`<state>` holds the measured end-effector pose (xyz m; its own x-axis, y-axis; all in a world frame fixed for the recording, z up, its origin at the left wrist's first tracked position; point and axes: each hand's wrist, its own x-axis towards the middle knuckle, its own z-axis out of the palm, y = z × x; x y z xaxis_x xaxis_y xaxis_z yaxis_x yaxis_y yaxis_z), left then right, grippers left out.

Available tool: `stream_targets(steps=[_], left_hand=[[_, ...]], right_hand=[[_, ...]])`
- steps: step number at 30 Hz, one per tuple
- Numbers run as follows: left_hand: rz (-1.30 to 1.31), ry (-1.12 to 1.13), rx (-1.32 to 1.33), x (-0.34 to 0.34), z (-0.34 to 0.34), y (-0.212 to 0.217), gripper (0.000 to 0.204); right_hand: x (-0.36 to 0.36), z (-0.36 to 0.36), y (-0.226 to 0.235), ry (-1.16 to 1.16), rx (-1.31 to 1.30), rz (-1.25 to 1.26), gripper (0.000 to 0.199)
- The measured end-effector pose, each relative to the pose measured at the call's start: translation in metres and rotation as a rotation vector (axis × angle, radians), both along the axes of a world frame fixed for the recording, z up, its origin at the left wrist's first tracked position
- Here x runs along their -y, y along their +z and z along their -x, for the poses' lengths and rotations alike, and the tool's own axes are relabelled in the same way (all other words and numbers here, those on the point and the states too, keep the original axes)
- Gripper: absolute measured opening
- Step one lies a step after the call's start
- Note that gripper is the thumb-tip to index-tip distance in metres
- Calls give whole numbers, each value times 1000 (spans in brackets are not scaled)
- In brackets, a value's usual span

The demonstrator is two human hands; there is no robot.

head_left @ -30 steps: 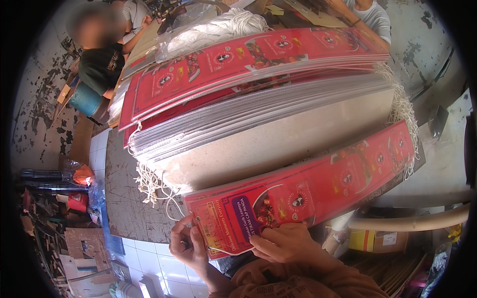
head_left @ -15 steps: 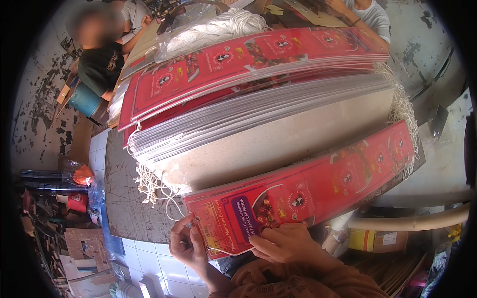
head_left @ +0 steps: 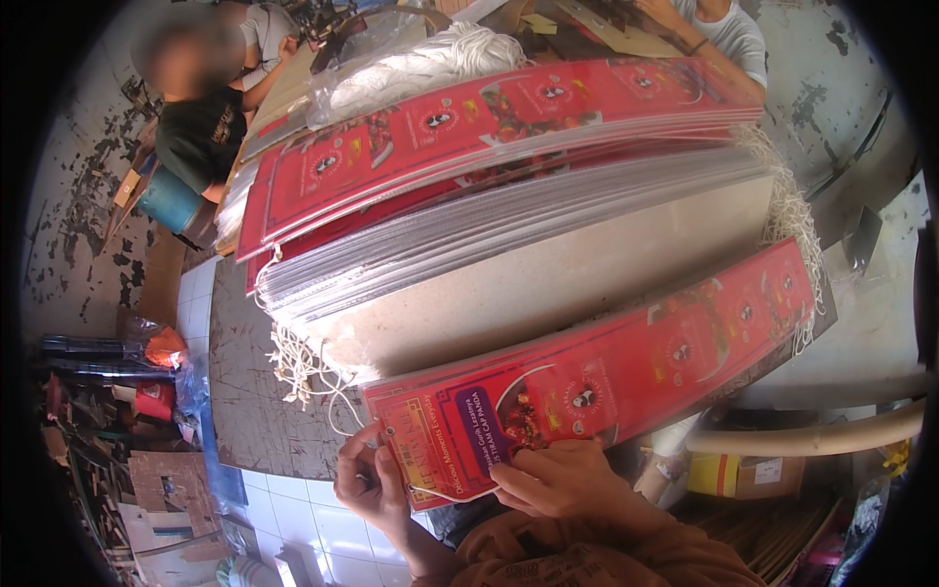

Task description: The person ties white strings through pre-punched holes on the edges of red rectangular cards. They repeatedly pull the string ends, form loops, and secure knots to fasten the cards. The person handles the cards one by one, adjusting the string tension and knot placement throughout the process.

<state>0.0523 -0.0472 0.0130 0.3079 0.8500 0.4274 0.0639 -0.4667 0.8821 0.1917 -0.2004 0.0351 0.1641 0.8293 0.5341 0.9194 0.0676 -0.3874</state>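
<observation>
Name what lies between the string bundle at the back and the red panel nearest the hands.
In the head view, a red panel pile and a board stack lie between the string bundle and the near panel.

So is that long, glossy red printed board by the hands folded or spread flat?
Spread flat. The red board runs in one long piece from beside the left hand past the right hand, with no fold showing.

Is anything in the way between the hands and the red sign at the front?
No, nothing I can see. The right hand is on the red sign, and the left hand is right at its left end. A white string runs there between the hands, but it blocks neither.
</observation>
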Motion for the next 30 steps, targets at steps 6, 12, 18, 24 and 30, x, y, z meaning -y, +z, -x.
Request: stream_targets(steps=[6, 12, 18, 24, 30], left_hand=[[-18, -24, 5, -1, 0, 0, 21], [-24, -25, -11, -2, 1, 0, 21], [-26, -26, -11, -2, 0, 0, 20], [-21, -23, -9, -1, 0, 1, 20], [-14, -24, -7, -1, 0, 0, 20]], right_hand=[[0, 1, 0, -2, -2, -6, 27], [-1, 1, -2, -6, -10, -21, 24], [-1, 1, -2, -7, -23, -28, 22], [-1, 2, -3, -7, -15, -24, 21], [-1, 1, -3, -3, -12, -25, 22]])
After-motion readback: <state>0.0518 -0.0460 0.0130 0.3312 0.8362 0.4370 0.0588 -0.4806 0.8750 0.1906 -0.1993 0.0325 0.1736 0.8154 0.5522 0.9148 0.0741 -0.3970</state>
